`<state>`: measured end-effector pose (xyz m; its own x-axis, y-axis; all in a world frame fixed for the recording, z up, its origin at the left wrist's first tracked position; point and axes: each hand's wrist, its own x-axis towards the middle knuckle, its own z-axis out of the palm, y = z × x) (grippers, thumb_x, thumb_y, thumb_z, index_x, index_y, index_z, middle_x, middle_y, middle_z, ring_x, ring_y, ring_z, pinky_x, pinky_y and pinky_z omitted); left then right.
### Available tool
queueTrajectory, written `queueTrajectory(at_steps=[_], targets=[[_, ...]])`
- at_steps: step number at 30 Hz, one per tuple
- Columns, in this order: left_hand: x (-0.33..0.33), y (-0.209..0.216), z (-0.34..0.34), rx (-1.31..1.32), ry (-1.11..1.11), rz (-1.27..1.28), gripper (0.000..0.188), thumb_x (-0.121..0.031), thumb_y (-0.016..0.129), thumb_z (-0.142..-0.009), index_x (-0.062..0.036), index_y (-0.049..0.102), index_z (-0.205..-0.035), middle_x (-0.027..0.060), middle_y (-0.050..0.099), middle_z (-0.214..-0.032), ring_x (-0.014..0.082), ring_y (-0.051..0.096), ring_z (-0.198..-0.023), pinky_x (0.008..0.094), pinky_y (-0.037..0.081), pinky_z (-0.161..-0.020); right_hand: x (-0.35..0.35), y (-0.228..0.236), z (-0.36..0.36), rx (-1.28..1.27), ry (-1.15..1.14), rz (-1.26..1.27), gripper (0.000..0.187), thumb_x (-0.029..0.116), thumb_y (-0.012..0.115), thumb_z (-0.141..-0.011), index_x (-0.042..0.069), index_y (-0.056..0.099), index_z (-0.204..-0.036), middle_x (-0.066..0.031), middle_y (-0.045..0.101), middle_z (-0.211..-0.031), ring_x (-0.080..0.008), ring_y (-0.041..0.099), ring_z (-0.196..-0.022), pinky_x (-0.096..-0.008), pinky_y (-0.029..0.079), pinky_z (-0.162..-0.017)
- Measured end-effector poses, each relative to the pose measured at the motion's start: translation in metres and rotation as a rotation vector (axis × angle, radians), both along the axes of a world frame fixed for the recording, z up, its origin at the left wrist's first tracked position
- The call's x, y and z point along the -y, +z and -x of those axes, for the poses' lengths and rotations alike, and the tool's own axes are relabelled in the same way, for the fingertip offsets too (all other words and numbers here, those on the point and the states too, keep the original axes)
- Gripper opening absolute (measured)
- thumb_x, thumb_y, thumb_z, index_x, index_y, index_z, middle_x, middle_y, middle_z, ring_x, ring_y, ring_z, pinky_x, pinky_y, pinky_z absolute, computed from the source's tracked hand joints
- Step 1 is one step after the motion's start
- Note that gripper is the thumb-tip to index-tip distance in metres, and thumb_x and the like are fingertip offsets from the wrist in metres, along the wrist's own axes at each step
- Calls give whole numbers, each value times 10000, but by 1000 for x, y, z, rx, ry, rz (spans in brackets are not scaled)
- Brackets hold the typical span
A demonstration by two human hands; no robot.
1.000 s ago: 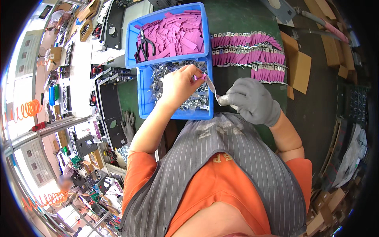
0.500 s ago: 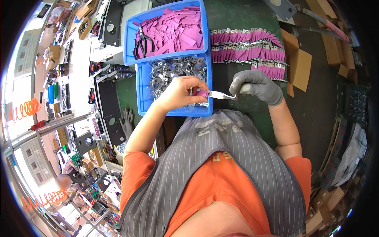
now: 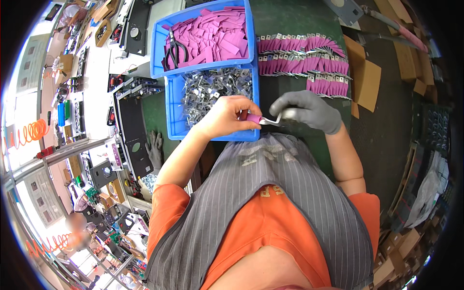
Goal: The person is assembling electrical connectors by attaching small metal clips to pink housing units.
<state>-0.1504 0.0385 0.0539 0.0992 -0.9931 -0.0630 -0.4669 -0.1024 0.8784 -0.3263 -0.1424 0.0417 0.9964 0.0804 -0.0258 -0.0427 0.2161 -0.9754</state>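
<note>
Between the thumb and fingers of my bare left hand (image 3: 231,116) is a pink sleeve (image 3: 253,119), slipped over part of a bent metal bracket (image 3: 270,122). My gloved right hand (image 3: 309,112) is closed at the bracket's upturned end, its fingers slightly blurred. Both hands are above the near right edge of a blue bin (image 3: 212,136) full of loose metal brackets (image 3: 203,92). Behind it, a second blue bin (image 3: 157,53) contains many flat pink sleeves (image 3: 212,36) and black-handled scissors or snips (image 3: 175,52).
Rows of brackets with pink sleeves (image 3: 302,65) lie on the green tabletop (image 3: 290,19) at far right. Beyond them are cardboard pieces (image 3: 367,84). A loose grey glove (image 3: 155,150) lies left of my left arm, near black metal panels (image 3: 137,140).
The pink sleeve now covers more of the bracket, and less bare metal shows. My right hand has come left, closer to my left hand.
</note>
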Motion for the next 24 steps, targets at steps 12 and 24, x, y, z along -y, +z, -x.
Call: queueTrajectory(at_steps=[12, 24], targets=[[2, -7, 6, 280, 225, 113, 321, -138, 756, -688, -110, 630, -982, 78, 565, -1018, 213, 589, -757, 309, 496, -661, -14, -60, 12, -81, -531, 604, 151, 172, 649, -791, 62, 644, -895, -79, 576, -840, -203, 567, -776, -308, 469, -716], [-28, -52, -7, 132, 378, -103, 213, -97, 712, -722, -73, 648, -923, 53, 563, -783, 149, 470, -575, 284, 422, -570, 15, -155, 44, -443, -633, 1499, 213, 251, 675, -711, 172, 613, -899, -61, 547, -964, -278, 503, -968, -424, 426, -820]])
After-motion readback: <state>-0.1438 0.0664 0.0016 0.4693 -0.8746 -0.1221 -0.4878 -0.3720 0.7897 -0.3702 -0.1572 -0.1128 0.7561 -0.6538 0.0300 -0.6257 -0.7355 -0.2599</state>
